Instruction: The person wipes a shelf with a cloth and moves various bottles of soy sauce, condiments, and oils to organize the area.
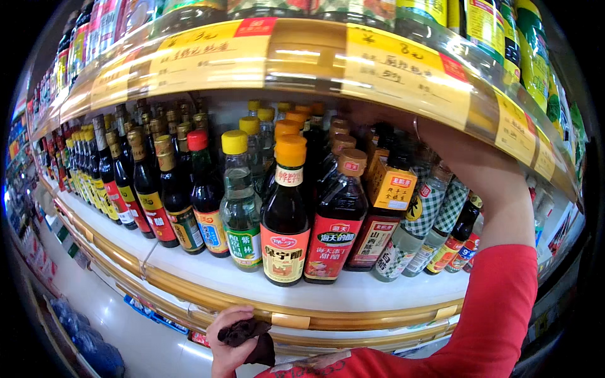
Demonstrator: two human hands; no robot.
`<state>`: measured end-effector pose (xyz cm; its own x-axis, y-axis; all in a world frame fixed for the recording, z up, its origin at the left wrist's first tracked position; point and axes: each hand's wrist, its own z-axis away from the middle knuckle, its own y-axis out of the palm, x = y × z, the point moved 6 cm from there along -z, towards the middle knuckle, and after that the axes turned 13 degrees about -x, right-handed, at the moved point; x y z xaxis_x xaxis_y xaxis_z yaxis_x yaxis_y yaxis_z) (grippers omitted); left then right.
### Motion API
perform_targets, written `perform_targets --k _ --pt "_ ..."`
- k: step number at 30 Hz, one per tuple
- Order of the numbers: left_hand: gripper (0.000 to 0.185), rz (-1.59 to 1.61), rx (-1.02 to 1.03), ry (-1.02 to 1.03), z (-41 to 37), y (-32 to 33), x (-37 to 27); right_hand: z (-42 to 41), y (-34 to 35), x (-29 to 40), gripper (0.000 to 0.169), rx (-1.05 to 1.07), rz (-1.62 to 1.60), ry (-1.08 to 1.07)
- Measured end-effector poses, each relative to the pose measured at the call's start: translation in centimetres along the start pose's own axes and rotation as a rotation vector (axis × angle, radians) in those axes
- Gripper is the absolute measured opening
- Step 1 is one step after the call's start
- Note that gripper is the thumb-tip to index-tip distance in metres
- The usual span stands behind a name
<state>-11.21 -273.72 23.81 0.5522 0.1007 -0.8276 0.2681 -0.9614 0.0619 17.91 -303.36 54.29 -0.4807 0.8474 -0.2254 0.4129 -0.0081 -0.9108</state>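
Note:
My left hand (228,338) grips a bunched dark brown cloth (260,348) at the front edge of the bottle shelf (203,283). From the right, my right forearm (491,179) reaches in over the bottles, beneath the upper shelf (302,52). Shadow and the upper shelf's edge hide most of the right hand, so its hold cannot be made out. Below that arm stand checkered-label clear bottles (423,203) and a dark bottle with a yellow box-like neck wrap (390,184). Nearer the middle are an orange-capped vinegar bottle (286,212), a brown-capped one (335,227) and a yellow-capped clear one (240,203).
Rows of dark bottles (151,203) run leftward along the shelf. Yellow price tags (406,71) line the upper shelf's front, with more goods (484,28) above. Shiny floor (142,326) shows at lower left, beside blue-wrapped goods (85,335).

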Motion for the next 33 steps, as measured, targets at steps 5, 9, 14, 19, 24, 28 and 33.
perform_targets --k 5,9,14,19,24,28,33 --pt "0.041 0.013 0.029 0.052 0.1 -0.3 0.0 -1.0 -0.2 0.4 0.038 -0.01 -0.018 -0.027" --pt "0.043 0.052 0.087 0.045 0.0 -0.4 -0.1 -1.6 0.1 1.2 0.039 0.014 -0.014 -0.038" --pt "0.046 0.152 0.158 0.024 -0.2 -1.4 0.2 -3.0 -1.4 5.6 0.036 0.019 0.103 0.054" --pt "0.048 0.273 0.18 -0.013 -1.6 -4.7 0.8 -3.3 0.9 2.6 0.029 0.108 0.003 0.243" --pt "0.048 0.284 0.202 -0.024 -4.2 -9.1 1.9 -5.0 1.9 2.4 0.029 0.059 -0.082 0.253" --pt "0.048 0.281 0.186 -0.063 -5.8 -11.4 2.9 -5.5 1.5 2.7 0.029 0.06 0.013 0.282" --pt "0.047 0.283 0.192 -0.071 -6.6 -12.6 4.1 -4.4 2.4 -0.7 0.026 0.055 -0.106 0.505"
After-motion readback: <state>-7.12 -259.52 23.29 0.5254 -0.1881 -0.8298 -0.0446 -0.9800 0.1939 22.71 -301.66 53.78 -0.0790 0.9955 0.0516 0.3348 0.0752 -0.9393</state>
